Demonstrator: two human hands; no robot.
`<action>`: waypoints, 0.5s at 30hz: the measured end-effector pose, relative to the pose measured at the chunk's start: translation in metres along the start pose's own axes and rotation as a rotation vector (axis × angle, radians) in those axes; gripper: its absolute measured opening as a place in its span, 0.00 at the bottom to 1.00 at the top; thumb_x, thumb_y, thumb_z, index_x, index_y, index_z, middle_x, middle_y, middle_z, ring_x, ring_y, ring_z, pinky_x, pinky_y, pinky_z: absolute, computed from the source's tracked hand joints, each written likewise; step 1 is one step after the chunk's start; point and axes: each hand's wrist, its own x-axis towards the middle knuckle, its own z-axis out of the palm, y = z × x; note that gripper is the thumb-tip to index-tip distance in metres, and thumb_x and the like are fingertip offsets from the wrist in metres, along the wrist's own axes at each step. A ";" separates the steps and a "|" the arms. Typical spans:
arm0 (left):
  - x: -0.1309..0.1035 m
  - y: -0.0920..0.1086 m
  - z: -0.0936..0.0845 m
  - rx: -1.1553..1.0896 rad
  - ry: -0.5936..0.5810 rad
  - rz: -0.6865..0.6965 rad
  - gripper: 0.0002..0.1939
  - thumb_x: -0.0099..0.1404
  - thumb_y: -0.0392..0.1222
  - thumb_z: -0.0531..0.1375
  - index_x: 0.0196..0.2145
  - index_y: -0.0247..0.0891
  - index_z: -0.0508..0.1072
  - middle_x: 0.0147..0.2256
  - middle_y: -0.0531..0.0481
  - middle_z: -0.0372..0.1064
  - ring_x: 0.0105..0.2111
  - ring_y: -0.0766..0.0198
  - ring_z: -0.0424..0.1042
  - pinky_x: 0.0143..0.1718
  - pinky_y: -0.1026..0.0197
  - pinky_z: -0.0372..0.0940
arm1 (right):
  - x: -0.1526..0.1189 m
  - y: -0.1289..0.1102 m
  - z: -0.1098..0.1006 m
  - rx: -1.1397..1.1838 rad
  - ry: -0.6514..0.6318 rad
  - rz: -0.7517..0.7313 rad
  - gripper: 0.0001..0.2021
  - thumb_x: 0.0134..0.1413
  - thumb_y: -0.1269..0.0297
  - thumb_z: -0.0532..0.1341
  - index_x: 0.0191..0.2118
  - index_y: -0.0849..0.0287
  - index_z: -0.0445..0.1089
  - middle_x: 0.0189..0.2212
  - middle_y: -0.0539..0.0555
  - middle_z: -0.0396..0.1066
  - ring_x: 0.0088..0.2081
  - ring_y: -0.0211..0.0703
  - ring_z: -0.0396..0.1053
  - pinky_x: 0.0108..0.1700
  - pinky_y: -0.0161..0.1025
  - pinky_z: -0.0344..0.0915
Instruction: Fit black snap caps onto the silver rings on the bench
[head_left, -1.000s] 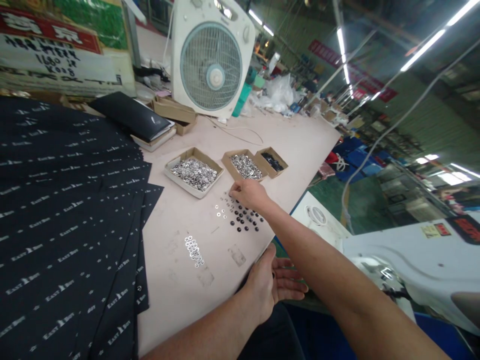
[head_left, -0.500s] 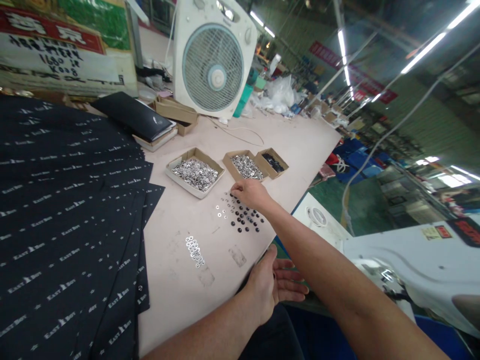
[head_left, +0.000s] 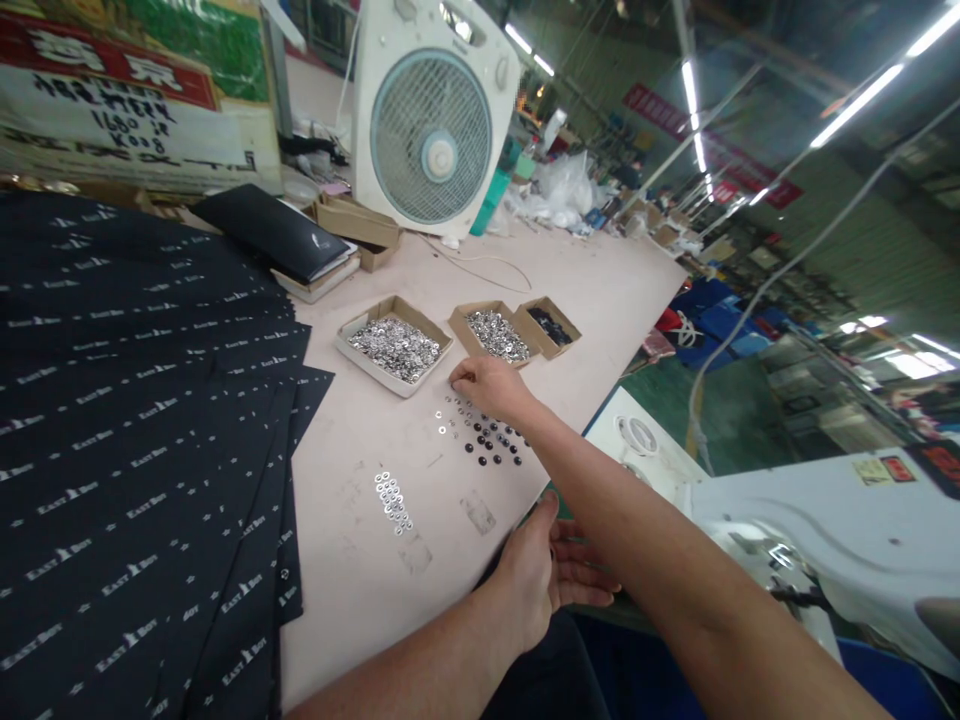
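R hand (head_left: 487, 385) pinching at loose snaps (head_left: 480, 435).

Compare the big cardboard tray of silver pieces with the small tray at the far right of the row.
The large shallow cardboard tray of shiny silver metal pieces is the widest of the row; the small brown cardboard tray of black pieces is the narrowest. The large one is heaped nearly full; the small one holds a thin dark layer. The large one has a pale outer wall; the small one is plain brown. Both are open-topped and rest on the pale pink tabletop.
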 end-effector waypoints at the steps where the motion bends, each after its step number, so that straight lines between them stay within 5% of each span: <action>1: 0.000 0.000 0.000 0.000 -0.002 0.002 0.32 0.71 0.62 0.45 0.39 0.27 0.71 0.32 0.38 0.72 0.27 0.55 0.75 0.26 0.59 0.70 | 0.001 -0.001 0.001 -0.011 -0.002 0.002 0.08 0.55 0.70 0.61 0.37 0.55 0.78 0.37 0.49 0.78 0.39 0.43 0.72 0.39 0.35 0.63; 10: -0.002 0.000 0.002 0.000 -0.003 0.001 0.32 0.71 0.62 0.45 0.38 0.28 0.70 0.31 0.39 0.71 0.26 0.57 0.74 0.24 0.60 0.70 | 0.001 -0.007 -0.002 -0.079 0.000 0.122 0.06 0.53 0.65 0.63 0.37 0.53 0.77 0.38 0.49 0.77 0.38 0.44 0.71 0.37 0.36 0.62; 15: -0.004 0.002 0.003 -0.020 0.013 0.010 0.32 0.71 0.63 0.44 0.38 0.28 0.70 0.30 0.41 0.71 0.25 0.57 0.73 0.25 0.59 0.70 | -0.003 -0.006 0.000 -0.175 0.001 0.056 0.09 0.57 0.63 0.59 0.36 0.54 0.77 0.37 0.51 0.77 0.39 0.46 0.71 0.34 0.37 0.60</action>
